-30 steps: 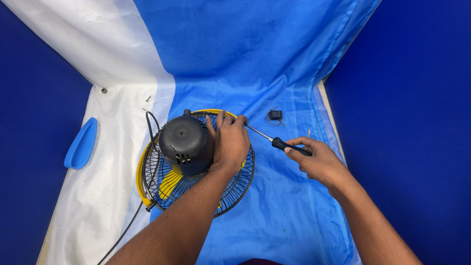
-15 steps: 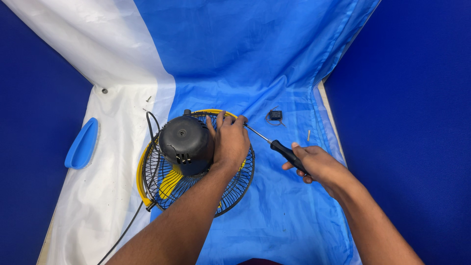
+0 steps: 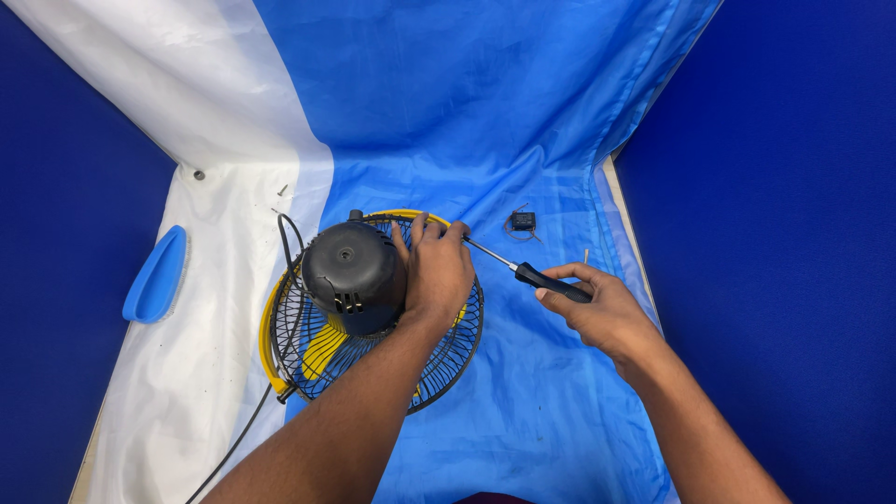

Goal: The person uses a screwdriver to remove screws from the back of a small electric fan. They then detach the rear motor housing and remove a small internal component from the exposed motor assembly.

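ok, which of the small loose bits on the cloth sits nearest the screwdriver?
The small black component with thin wires, just beyond the screwdriver shaft; the loose screw lies far left on the white cloth.

A small fan lies face down, its black wire grille and yellow rim flat, the round black motor housing facing up. Right of the fan, a black-handled screwdriver slants, its tip at the fan's rim.
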